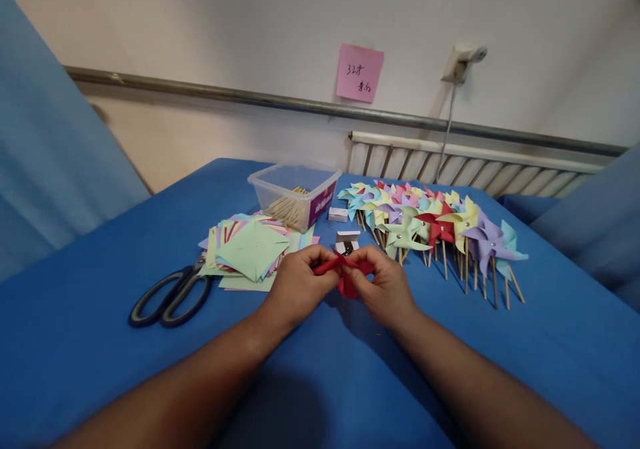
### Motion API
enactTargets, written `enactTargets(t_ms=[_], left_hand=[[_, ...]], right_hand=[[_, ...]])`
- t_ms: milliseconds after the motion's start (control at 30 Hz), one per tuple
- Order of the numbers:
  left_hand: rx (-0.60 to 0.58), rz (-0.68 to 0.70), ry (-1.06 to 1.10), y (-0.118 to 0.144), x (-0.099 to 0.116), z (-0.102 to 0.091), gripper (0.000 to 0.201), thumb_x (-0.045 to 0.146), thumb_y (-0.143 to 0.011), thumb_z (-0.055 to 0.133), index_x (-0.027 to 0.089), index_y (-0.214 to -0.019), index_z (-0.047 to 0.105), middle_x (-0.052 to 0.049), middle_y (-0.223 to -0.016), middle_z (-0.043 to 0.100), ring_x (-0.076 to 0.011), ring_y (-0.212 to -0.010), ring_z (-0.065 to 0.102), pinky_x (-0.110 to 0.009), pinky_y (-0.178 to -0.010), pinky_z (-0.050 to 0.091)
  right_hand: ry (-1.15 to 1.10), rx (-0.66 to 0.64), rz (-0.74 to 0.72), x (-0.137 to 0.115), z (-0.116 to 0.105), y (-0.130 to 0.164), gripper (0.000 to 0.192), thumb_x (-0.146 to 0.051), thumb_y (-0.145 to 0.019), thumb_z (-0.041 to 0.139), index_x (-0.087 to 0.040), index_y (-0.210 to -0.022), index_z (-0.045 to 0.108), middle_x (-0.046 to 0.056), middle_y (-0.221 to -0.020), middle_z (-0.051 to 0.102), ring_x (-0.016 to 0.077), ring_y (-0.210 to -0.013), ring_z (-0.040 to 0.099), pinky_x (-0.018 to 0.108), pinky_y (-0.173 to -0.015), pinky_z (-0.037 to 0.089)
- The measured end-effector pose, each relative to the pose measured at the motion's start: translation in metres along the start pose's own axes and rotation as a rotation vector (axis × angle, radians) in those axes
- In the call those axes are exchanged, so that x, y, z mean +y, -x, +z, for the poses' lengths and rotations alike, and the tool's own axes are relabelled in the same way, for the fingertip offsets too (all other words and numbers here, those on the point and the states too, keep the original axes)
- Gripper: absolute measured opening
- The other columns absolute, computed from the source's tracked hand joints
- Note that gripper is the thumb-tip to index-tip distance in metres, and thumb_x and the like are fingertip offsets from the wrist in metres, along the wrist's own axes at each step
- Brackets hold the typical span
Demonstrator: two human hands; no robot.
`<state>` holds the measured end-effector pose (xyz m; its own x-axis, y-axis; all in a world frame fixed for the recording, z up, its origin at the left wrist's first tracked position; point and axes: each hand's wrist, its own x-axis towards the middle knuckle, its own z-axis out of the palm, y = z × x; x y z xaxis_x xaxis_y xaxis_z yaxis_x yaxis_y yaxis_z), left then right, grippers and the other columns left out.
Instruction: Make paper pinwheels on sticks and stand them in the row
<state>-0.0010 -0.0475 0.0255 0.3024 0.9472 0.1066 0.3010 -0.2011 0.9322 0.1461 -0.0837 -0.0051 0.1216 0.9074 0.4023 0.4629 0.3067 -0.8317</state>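
A piece of red paper [349, 288], its corners drawn in toward the middle, is pinched between both my hands above the blue table. My left hand [303, 279] grips its left side with thumb and fingers. On the other side my right hand [383, 286] holds it the same way, thumb near the centre. My fingers hide much of the paper. Just behind them stands a small open box [347, 238] with dark little pieces inside. To the left lies a stack of coloured paper squares [254, 248], a pale green one on top.
Large scissors [173, 296] lie left of the paper stack. A clear plastic tub [295, 196] holds wooden sticks, with a small white box [338, 215] beside it. Many finished paper pinwheels [440, 226] on sticks cover the right back of the blue table [525, 369].
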Motion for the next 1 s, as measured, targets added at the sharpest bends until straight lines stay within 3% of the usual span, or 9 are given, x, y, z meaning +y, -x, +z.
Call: enactTargets(t_ms=[200, 333, 533, 700, 767, 833, 933, 1000], left_hand=[[-0.022, -0.014, 0.064, -0.002, -0.002, 0.000, 0.010, 0.023, -0.063, 0.066, 0.016, -0.067, 0.060, 0.003, -0.062, 0.058, -0.0115, -0.059, 0.050, -0.022, -0.056, 0.038], [-0.039, -0.056, 0.130, -0.005, -0.005, -0.001, 0.019, 0.030, -0.064, 0.070, 0.015, -0.068, 0.059, 0.003, -0.060, 0.055, -0.0109, -0.057, 0.048, -0.022, -0.053, 0.036], [-0.067, -0.102, 0.273, -0.008, -0.011, -0.002, 0.024, 0.034, -0.066, 0.072, 0.014, -0.068, 0.059, 0.001, -0.062, 0.058, -0.0117, -0.059, 0.052, -0.023, -0.056, 0.039], [-0.050, -0.175, 0.396, -0.007, -0.008, -0.003, 0.023, 0.031, -0.063, 0.075, 0.014, -0.071, 0.061, -0.002, -0.066, 0.063, -0.0133, -0.060, 0.056, -0.025, -0.056, 0.043], [-0.044, -0.190, 0.441, -0.007, -0.007, -0.004, 0.023, 0.030, -0.062, 0.076, 0.014, -0.074, 0.062, -0.003, -0.069, 0.064, -0.0137, -0.060, 0.057, -0.026, -0.057, 0.044], [-0.051, -0.196, 0.461, -0.007, -0.006, -0.004, 0.023, 0.029, -0.063, 0.076, 0.015, -0.074, 0.063, -0.003, -0.070, 0.065, -0.0140, -0.061, 0.058, -0.027, -0.058, 0.045], [-0.051, -0.194, 0.433, -0.009, -0.007, -0.004, 0.021, 0.030, -0.064, 0.075, 0.015, -0.072, 0.061, -0.002, -0.067, 0.063, -0.0128, -0.060, 0.057, -0.025, -0.057, 0.043], [-0.050, -0.185, 0.392, -0.009, -0.009, -0.004, 0.021, 0.029, -0.064, 0.075, 0.015, -0.069, 0.060, 0.001, -0.062, 0.061, -0.0106, -0.057, 0.054, -0.023, -0.054, 0.040]], right_hand=[[-0.033, 0.054, 0.031, -0.002, 0.001, 0.000, 0.005, -0.022, -0.079, 0.058, -0.021, -0.082, 0.061, 0.000, -0.074, 0.065, 0.0140, -0.066, 0.059, 0.025, -0.062, 0.045], [-0.274, 0.067, 0.155, 0.000, 0.005, -0.002, 0.017, -0.023, -0.076, 0.063, -0.021, -0.092, 0.060, 0.000, -0.078, 0.067, 0.0137, -0.065, 0.060, 0.026, -0.062, 0.048], [-0.614, 0.024, 0.224, 0.001, 0.009, -0.003, 0.030, -0.026, -0.074, 0.069, -0.021, -0.102, 0.058, 0.000, -0.082, 0.066, 0.0125, -0.066, 0.060, 0.027, -0.066, 0.049], [-0.821, 0.152, 0.369, -0.001, 0.010, -0.004, 0.052, -0.033, -0.071, 0.075, -0.023, -0.115, 0.050, -0.003, -0.075, 0.065, 0.0111, -0.062, 0.060, 0.024, -0.061, 0.047], [-0.891, 0.163, 0.485, -0.002, 0.009, -0.003, 0.049, -0.036, -0.070, 0.076, -0.022, -0.110, 0.052, -0.003, -0.072, 0.066, 0.0096, -0.057, 0.059, 0.022, -0.056, 0.045], [-0.962, 0.092, 0.543, -0.003, 0.010, -0.003, 0.038, -0.038, -0.070, 0.075, -0.019, -0.098, 0.058, -0.001, -0.072, 0.067, 0.0089, -0.056, 0.058, 0.021, -0.056, 0.045], [-1.021, -0.028, 0.502, -0.003, 0.012, -0.001, 0.028, -0.035, -0.070, 0.076, -0.015, -0.085, 0.064, 0.003, -0.077, 0.070, 0.0112, -0.064, 0.062, 0.024, -0.064, 0.048], [-1.016, -0.026, 0.474, -0.002, 0.015, 0.000, 0.027, -0.030, -0.067, 0.078, -0.015, -0.085, 0.066, 0.004, -0.081, 0.071, 0.0129, -0.069, 0.063, 0.027, -0.069, 0.049]])
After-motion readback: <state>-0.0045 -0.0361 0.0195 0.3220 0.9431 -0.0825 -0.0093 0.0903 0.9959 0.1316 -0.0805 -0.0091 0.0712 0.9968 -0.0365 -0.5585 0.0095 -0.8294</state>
